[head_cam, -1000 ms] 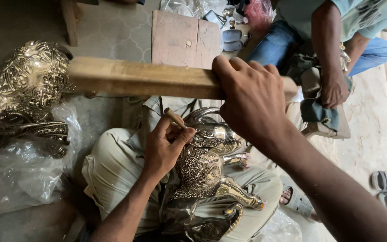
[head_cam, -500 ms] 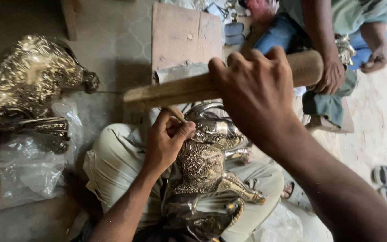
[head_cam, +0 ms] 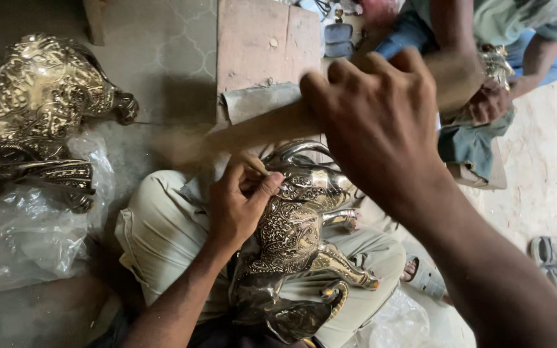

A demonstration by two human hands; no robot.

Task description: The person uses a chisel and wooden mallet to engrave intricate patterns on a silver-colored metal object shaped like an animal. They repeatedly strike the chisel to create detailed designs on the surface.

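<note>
The wooden stick point(head_cam: 253, 129) is motion-blurred; the right hand point(head_cam: 381, 122) hides its middle.

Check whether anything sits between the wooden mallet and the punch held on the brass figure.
Nothing visible does. The right hand holds the blurred mallet just above the punch, which the left hand pinches against the brass figure. Only air separates them.

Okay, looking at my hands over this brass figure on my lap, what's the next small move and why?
Probably bring the wooden block in your right hand down onto the small punch pinched in your left hand. The block is raised and blurred just above it, and the punch tip seems set on the brass figure.
</note>
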